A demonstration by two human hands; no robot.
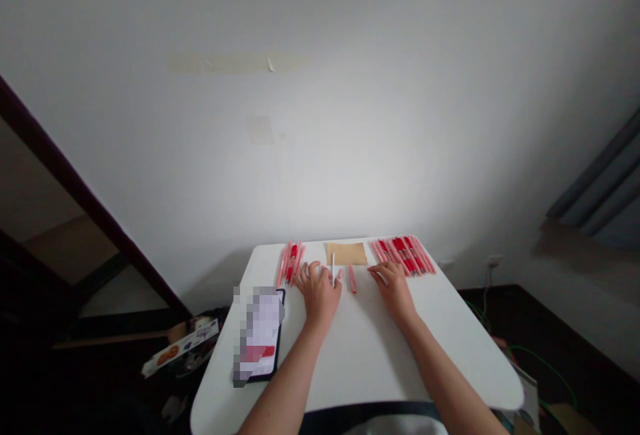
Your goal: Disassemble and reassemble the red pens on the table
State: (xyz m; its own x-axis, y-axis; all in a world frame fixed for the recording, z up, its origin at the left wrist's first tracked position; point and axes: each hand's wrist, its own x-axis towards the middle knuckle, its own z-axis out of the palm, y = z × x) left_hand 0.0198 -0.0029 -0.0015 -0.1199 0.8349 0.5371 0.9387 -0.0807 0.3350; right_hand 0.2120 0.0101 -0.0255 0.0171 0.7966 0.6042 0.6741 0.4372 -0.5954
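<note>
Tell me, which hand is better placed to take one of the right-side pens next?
Probably the right hand: it lies beside the right-side pens. The left hand is farther off, near the left-side pens, with a white stick showing against it.

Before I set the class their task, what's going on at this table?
At a white table, a person's left hand has a thin white stick by its thumb. The right hand is beside a row of red and pink pens, its grip too small to make out. A pink piece lies between the hands, near a tan sheet.
</note>
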